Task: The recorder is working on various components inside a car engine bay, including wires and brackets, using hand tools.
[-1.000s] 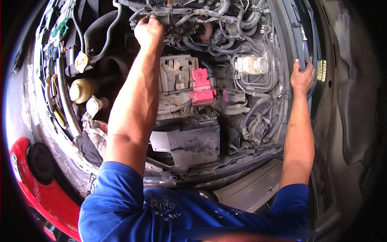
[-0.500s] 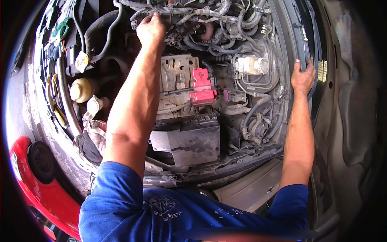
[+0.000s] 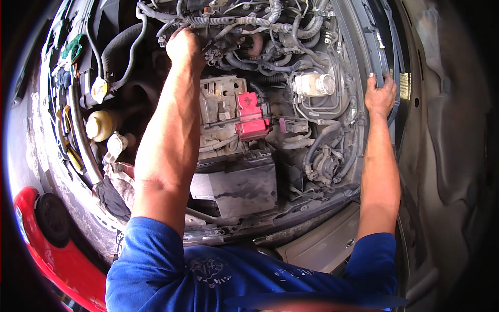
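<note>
My left hand [image 3: 183, 48] reaches into the corrugated hoses [image 3: 218, 21] at the top of the engine bay, its fingers bent and their tips mostly hidden; what they grip is unclear. My right hand [image 3: 380, 98] is curled over the dark cowl edge [image 3: 375, 54] at the right, beside the windscreen. Between my forearms are a red plastic terminal cover [image 3: 250, 106], a bare metal tray [image 3: 218, 99] and a black box [image 3: 241, 190]. A white reservoir with a round cap [image 3: 312, 83] sits just left of my right hand.
At the left are a pale yellow reservoir [image 3: 97, 126], a crumpled cloth [image 3: 112, 195], a green rag [image 3: 71, 48] and the front rail [image 3: 80, 130]. A red car [image 3: 62, 265] stands at the lower left. A dark padded panel [image 3: 452, 145] lines the right side.
The whole view has shifted slightly, with the engine bay further left. Both hands stay at about the same places on the car; my left fingertips look a little more hidden.
</note>
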Available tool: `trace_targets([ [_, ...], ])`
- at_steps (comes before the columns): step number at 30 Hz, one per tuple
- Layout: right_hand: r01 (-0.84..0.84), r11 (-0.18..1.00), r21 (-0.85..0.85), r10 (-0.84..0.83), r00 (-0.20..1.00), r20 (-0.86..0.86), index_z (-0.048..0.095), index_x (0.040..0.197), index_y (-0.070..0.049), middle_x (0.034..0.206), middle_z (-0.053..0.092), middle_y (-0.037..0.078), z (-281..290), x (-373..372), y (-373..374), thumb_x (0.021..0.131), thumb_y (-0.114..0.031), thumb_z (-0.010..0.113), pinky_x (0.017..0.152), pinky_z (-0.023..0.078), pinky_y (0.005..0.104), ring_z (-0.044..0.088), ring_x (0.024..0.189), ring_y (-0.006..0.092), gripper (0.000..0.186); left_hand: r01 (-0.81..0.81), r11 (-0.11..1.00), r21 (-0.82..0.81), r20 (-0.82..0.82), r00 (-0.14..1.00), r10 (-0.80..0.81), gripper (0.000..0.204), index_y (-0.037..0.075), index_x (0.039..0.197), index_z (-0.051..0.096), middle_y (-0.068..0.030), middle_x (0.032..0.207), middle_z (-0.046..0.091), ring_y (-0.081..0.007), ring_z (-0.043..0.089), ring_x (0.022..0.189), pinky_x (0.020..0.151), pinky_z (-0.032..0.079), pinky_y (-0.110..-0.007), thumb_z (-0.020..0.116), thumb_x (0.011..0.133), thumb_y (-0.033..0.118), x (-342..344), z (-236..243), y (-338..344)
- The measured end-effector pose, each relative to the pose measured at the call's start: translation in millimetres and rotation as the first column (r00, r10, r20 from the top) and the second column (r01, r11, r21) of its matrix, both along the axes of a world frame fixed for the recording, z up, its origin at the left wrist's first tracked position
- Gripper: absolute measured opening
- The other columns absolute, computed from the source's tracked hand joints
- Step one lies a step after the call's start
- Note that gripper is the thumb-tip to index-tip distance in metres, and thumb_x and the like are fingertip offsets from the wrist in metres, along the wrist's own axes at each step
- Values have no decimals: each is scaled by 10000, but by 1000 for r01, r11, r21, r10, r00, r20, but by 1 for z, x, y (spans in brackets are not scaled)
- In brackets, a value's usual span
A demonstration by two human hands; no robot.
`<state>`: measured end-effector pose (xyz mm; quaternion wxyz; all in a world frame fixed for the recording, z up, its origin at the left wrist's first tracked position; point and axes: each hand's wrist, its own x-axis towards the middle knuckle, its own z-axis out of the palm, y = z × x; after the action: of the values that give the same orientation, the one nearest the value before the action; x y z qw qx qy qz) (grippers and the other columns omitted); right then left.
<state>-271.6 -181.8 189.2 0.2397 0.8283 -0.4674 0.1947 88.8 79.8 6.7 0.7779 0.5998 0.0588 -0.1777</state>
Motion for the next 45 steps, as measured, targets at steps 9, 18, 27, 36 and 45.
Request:
trace_targets([
  [9,16,1000,7,-16,1000,3,582,1269,-71,1240,589,197,2,0,3,858,-499,645,1012,433,482,542,1193,385,597,192,946,262,177,954,-243,239,16,1076,693,-78,979,709,-214,645,857,770,525,-381,674,888,163,12,-21,5],
  [18,130,972,196,-112,988,-102,420,1480,-83,1489,440,167,12,4,1,862,-514,600,1124,332,508,411,1365,362,775,-57,990,-126,-307,952,16,256,20,1106,698,-98,1012,717,-194,673,863,764,537,-348,666,928,200,14,-14,-5],
  [27,120,891,438,-75,990,-118,364,1515,-57,1575,344,175,29,21,-32,854,-517,612,1188,264,456,323,1444,367,842,-94,987,-128,-292,955,53,232,-21,1088,657,-105,936,704,-186,656,782,730,532,-306,684,907,121,8,-16,-6],
  [36,-81,923,376,-24,963,267,649,1236,0,1287,605,217,14,8,-46,898,-407,665,1017,457,406,587,1195,346,529,-64,996,-58,-252,967,48,356,-30,1149,660,-92,980,698,-155,621,861,783,493,-291,744,895,205,11,-27,0],
  [45,-288,883,371,-55,722,690,721,1061,-24,895,703,37,1,-11,-71,918,-115,678,705,499,274,616,754,121,176,-60,978,-201,-186,982,22,354,-30,1247,622,-139,1133,687,-202,660,956,872,516,-299,663,930,122,-1,-13,4],
])
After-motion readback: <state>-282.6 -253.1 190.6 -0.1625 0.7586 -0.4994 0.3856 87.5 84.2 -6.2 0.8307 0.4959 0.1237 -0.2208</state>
